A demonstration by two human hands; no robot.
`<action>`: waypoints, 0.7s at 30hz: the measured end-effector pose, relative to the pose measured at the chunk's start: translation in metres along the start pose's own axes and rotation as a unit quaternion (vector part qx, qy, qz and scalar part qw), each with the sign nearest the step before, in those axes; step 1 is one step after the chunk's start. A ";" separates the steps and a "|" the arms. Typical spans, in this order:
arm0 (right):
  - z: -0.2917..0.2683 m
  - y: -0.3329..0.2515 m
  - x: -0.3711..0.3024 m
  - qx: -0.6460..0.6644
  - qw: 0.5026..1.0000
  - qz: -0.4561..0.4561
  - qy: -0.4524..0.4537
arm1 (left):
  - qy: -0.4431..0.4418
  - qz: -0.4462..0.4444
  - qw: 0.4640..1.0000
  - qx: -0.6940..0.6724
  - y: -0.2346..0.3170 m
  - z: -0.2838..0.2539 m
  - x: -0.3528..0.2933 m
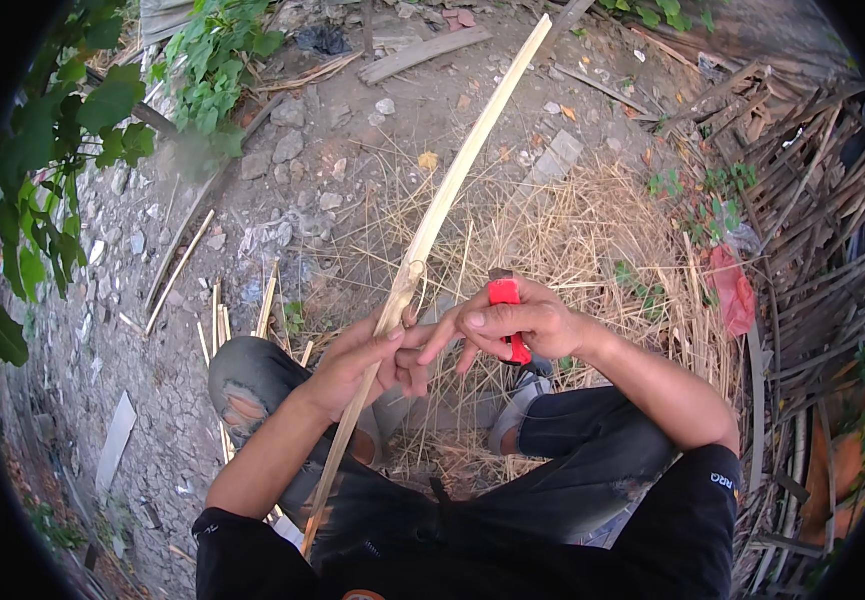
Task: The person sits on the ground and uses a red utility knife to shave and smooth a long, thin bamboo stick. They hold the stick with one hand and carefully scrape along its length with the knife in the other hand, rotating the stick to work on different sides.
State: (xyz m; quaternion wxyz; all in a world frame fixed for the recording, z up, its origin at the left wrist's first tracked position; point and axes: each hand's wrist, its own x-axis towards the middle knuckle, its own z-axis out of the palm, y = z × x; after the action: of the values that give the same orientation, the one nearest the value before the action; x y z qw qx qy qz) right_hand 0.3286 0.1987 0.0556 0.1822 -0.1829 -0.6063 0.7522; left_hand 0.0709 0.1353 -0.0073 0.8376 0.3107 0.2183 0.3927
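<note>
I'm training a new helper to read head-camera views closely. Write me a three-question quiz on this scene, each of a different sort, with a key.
1. Which hand holds the red tool?
2. True or false: the long pale strip touches neither hand.
3. Multiple choice: what colour is the crumpled sheet beside the heap of weathered wood on the right?
A. Blue
B. Red
C. White

Key:
1. The right hand.
2. False: the left hand holds it, with the strip slanting up and away.
3. B.
</note>
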 end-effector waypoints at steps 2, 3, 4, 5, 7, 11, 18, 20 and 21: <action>-0.007 -0.004 -0.003 -0.015 1.000 0.021 0.018 | -0.002 0.014 1.000 0.010 0.002 -0.002 -0.001; -0.008 -0.004 -0.006 -0.012 0.999 0.032 0.041 | -0.010 0.024 1.000 0.017 0.004 -0.002 0.000; -0.009 -0.003 -0.009 -0.008 0.997 0.042 0.065 | -0.018 0.034 0.999 0.024 0.005 -0.002 0.000; -0.012 0.000 -0.011 -0.011 0.997 0.025 0.072 | -0.027 0.040 0.999 0.026 0.007 -0.002 0.000; -0.019 0.003 -0.014 -0.017 0.996 -0.009 0.085 | -0.044 0.052 0.997 0.029 0.010 -0.003 -0.002; -0.021 -0.003 -0.017 -0.030 0.992 -0.063 0.102 | -0.044 0.050 0.997 0.036 0.008 -0.001 -0.002; -0.013 -0.006 -0.022 0.009 0.988 -0.020 0.153 | -0.049 0.035 0.998 0.034 0.013 0.006 -0.001; -0.011 -0.006 -0.021 0.016 0.986 -0.021 0.163 | -0.058 0.035 0.997 0.032 0.013 0.005 -0.001; -0.010 -0.006 -0.021 0.020 0.986 -0.023 0.166 | -0.068 0.037 0.996 0.033 0.012 0.002 -0.001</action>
State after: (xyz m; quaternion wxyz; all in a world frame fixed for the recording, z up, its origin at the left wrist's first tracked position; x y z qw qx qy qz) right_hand 0.3523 0.1982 0.0608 0.3014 -0.2879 -0.5564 0.7188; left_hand 0.0652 0.1397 0.0027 0.8248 0.3715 0.1622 0.3941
